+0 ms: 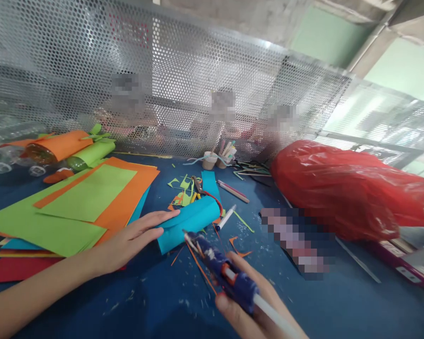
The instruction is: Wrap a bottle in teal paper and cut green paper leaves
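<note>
A roll of bright blue paper (194, 219) lies on its side in the middle of the table. My left hand (137, 235) holds its near left end, fingers stretched along the overlapping edge of the paper. In my right hand (250, 287) is a dark blue hot glue gun (215, 259), gripped around its body. A whitish glue stick (272, 306) sticks out of its back. The gun's nozzle points at the front side of the roll, close to the paper; whether it touches I cannot tell. Behind the roll lie scissors (198, 183) among green paper scraps (183, 190).
Coloured paper sheets (88, 193) are stacked at left, with paper-wrapped bottles (63, 146) behind. A white-barrelled pen (226, 217) and pencils (233, 191) lie beyond the roll. Cups of markers (209, 161) stand near a perforated metal screen (198, 70). A red plastic bag (339, 188) fills the right side.
</note>
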Motion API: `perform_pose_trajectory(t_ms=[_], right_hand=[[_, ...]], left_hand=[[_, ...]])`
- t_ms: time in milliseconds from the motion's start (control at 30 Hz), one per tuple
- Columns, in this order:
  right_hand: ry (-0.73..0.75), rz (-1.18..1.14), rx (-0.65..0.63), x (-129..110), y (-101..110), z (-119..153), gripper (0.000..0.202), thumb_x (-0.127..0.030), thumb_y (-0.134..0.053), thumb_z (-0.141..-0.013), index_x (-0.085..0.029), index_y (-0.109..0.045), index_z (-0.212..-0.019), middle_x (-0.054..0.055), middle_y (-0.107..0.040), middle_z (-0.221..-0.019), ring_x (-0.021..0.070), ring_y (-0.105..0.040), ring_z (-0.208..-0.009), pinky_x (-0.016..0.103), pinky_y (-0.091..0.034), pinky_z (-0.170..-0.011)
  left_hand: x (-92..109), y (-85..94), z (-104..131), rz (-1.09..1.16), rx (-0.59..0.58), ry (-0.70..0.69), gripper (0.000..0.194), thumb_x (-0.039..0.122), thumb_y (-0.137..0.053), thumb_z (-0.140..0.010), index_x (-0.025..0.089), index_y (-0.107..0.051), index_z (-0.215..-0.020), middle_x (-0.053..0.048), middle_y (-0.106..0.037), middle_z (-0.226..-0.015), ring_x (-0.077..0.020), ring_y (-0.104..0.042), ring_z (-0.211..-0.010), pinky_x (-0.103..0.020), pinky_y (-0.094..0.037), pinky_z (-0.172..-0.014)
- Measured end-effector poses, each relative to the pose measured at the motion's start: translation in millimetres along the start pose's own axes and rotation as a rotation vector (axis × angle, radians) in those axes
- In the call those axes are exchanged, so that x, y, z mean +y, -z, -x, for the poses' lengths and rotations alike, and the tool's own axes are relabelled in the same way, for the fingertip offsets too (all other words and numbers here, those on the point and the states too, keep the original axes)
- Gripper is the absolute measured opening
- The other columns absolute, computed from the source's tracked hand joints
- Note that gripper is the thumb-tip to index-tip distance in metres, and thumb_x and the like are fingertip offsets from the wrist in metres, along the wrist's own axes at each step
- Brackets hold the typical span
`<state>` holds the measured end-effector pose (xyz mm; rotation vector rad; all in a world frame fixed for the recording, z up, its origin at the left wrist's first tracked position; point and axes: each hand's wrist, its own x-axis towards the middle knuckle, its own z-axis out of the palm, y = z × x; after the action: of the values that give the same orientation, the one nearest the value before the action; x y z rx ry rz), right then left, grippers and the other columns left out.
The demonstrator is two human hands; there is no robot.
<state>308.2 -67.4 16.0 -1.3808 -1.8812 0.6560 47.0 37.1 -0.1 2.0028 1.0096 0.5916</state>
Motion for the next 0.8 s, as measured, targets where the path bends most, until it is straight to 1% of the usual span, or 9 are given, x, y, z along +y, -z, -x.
perform_pose_trajectory(t_ms=[67,133,300,433,600,667,700,733,800], right_hand=[[0.046,-0.015,-0.068,-4,-9,-5,0.040,-0.059,-0.049,-0.086,-0.024,-0.064,-0.097,0.007,-0.070,-0.082,0.0215,-0.066,-0.066,0.028,-0.056,-0.060],[0.079,-0.021,-0.105,-4,-16,-9,0.041,-0.060,-0.048,-0.085,-0.023,-0.062,-0.096,0.009,-0.069,-0.083,0.0215,-0.067,-0.066,0.027,-0.055,-0.057],[0.092,-0.011,-0.040,1,-28,-13,0.045,-0.062,-0.044,-0.086,-0.021,-0.060,-0.099,0.009,-0.068,-0.084,0.0214,-0.065,-0.070,0.028,-0.055,-0.062],[0.086,-0.003,-0.080,-8,-30,-20,0.039,-0.057,-0.045,-0.089,-0.022,-0.061,-0.097,0.006,-0.067,-0.082,0.0190,-0.063,-0.070,0.027,-0.055,-0.067],[0.132,-0.006,-0.100,-13,-30,-26,0.042,-0.059,-0.044,-0.088,-0.022,-0.064,-0.094,0.008,-0.069,-0.083,0.0205,-0.065,-0.069,0.027,-0.057,-0.063],[0.108,0.025,-0.101,-7,-32,-20,0.045,-0.060,-0.045,-0.088,-0.021,-0.066,-0.101,0.011,-0.072,-0.091,0.0235,-0.068,-0.076,0.029,-0.058,-0.068],[0.087,0.055,-0.096,-2,-33,-16,0.047,-0.060,-0.048,-0.087,-0.020,-0.065,-0.107,0.012,-0.072,-0.099,0.0261,-0.070,-0.083,0.031,-0.059,-0.073],[0.038,0.096,-0.039,3,-35,-11,0.051,-0.059,-0.051,-0.086,-0.020,-0.063,-0.116,0.014,-0.071,-0.108,0.0288,-0.069,-0.093,0.033,-0.058,-0.080],[-0.024,0.156,0.054,14,-37,-2,0.054,-0.055,-0.056,-0.086,-0.020,-0.058,-0.127,0.015,-0.067,-0.119,0.0323,-0.066,-0.105,0.037,-0.056,-0.088]], left_hand=[[0,0.8,0,0.011,0.002,-0.008,0.046,0.047,-0.032,-0.098,0.034,-0.041,-0.141,0.004,-0.038,-0.152,-0.0226,-0.030,-0.141,-0.044,-0.019,-0.117],[-1,0.8,0,0.032,0.006,-0.022,0.046,0.046,-0.031,-0.098,0.032,-0.042,-0.141,0.003,-0.039,-0.152,-0.0215,-0.030,-0.140,-0.042,-0.019,-0.117],[-3,-0.9,-2,0.088,0.014,-0.057,0.045,0.039,-0.030,-0.099,0.027,-0.045,-0.140,0.001,-0.041,-0.150,-0.0194,-0.032,-0.139,-0.040,-0.019,-0.118],[-2,-0.3,-2,0.108,-0.004,-0.049,0.046,0.041,-0.027,-0.100,0.028,-0.043,-0.141,0.002,-0.040,-0.151,-0.0200,-0.031,-0.140,-0.041,-0.019,-0.118],[-4,0.6,-2,0.090,-0.019,-0.074,0.046,0.037,-0.024,-0.101,0.029,-0.041,-0.142,0.003,-0.040,-0.151,-0.0193,-0.030,-0.140,-0.041,-0.019,-0.118],[-5,0.0,-2,0.081,-0.018,-0.085,0.046,0.037,-0.023,-0.101,0.029,-0.041,-0.142,0.003,-0.040,-0.151,-0.0201,-0.030,-0.140,-0.042,-0.019,-0.118],[-6,-0.4,-1,0.083,-0.018,-0.086,0.046,0.038,-0.023,-0.101,0.029,-0.041,-0.142,0.003,-0.040,-0.151,-0.0205,-0.029,-0.140,-0.042,-0.019,-0.118],[-7,-0.8,-1,0.088,-0.012,-0.080,0.046,0.039,-0.024,-0.100,0.030,-0.042,-0.142,0.003,-0.040,-0.151,-0.0209,-0.029,-0.140,-0.043,-0.019,-0.118],[-8,-1.4,-1,0.097,-0.023,-0.066,0.046,0.041,-0.024,-0.100,0.033,-0.040,-0.143,0.004,-0.038,-0.152,-0.0211,-0.028,-0.141,-0.044,-0.018,-0.118]])
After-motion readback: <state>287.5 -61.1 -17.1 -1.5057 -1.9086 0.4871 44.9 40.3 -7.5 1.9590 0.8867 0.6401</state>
